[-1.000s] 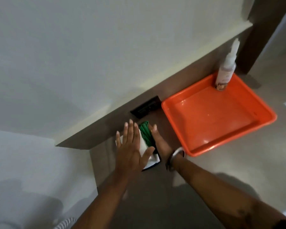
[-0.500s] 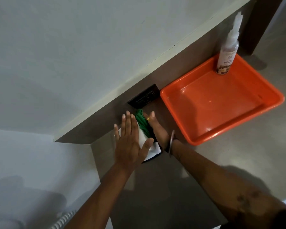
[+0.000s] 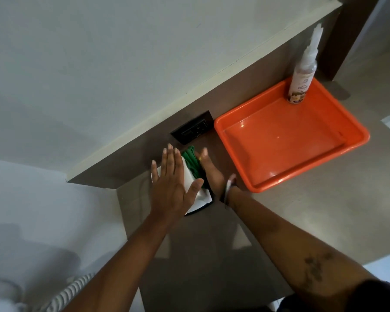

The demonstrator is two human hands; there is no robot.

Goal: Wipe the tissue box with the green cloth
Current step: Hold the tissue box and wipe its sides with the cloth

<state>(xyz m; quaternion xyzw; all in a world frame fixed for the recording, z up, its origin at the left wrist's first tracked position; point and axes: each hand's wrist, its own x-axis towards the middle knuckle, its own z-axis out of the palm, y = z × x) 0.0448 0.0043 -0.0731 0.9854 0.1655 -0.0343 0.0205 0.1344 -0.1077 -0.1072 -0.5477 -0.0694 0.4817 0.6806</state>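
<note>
The tissue box [image 3: 202, 200] is white with a dark base and stands on the brown counter near the wall. My left hand [image 3: 172, 184] lies flat on its top with the fingers spread, covering most of it. The green cloth [image 3: 192, 163] is bunched against the box's right side. My right hand [image 3: 211, 173] presses the cloth to that side, fingers pointing at the wall; a bangle sits on the wrist. How the fingers hold the cloth is partly hidden.
An orange plastic tray [image 3: 347, 129] sits to the right on the counter, with a white spray bottle [image 3: 303, 77] upright in its far corner. A black wall socket [image 3: 193, 130] is just behind the box. The counter [image 3: 212, 255] ends at the left, beside the box.
The view has drifted a little. My right hand and the green cloth have shifted slightly along the box's right side. My left hand stays flat on the box.
</note>
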